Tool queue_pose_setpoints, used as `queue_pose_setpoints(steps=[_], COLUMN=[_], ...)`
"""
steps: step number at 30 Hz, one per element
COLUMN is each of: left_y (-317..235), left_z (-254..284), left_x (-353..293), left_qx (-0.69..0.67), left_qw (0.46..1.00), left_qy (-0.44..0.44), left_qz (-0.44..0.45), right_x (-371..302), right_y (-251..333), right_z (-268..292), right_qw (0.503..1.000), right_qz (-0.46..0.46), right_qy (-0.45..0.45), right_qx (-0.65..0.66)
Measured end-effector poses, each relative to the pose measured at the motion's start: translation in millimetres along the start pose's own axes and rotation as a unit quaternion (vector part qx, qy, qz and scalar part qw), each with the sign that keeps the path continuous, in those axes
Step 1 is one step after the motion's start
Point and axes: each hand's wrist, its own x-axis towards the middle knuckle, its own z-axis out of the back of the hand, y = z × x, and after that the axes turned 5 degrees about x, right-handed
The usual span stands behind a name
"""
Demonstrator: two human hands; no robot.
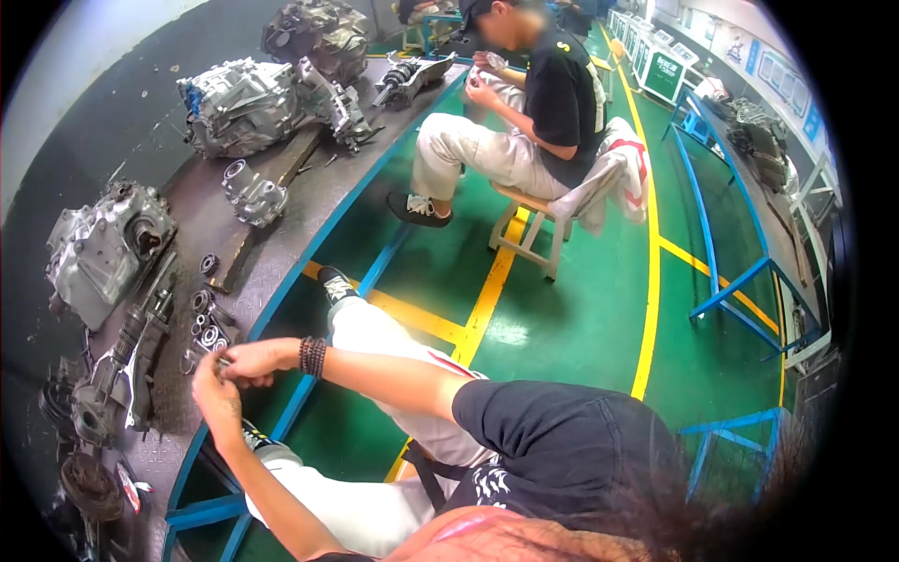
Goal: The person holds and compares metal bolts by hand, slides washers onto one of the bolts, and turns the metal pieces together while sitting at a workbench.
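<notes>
My left hand (pixel 216 403) and my right hand (pixel 257 362) meet in front of the workbench (pixel 178 412), near its blue front edge. The fingers of both are closed in a pinch, fingertips against fingertips. Something small and dark may be between them, but it is too small to name. A dark beaded bracelet circles my right wrist. Just beyond my hands, several small metal parts with round bearings (pixel 213 337) lie on the bench. To the left, a long metal shaft assembly (pixel 125 351) rests beside a large silver gearbox housing (pixel 110 245).
More gearbox housings (pixel 239 103) and a smaller metal casing (pixel 254 194) stand farther along the bench. A co-worker (pixel 565 94) sits on a wooden stool (pixel 530 225), hands raised together. Blue-framed racks (pixel 716 215) stand at right on the green floor (pixel 581 328), marked with yellow lines.
</notes>
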Motion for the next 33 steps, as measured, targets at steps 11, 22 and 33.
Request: queue_pose_setpoints(steps=[11,22,33], left_y=[26.4,54.3,75.6], left_z=[-13.5,-20.4,-17.3], left_x=[-13.4,-14.0,-7.8], left_qx=[-0.116,-0.267,-0.376], left_qw=[0.993,0.954,0.889], left_qy=[-0.025,0.026,-0.166], left_qz=[0.027,0.133,0.204], right_x=[25.3,30.6,19.9], right_y=[-44.1,-36.3,-33.1], right_z=[21.7,14.3,7.1], right_qw=[0.999,0.998,0.999], right_qz=[0.001,-0.012,-0.023], right_qy=[-0.016,-0.067,-0.017], right_qx=[0.029,0.012,0.033])
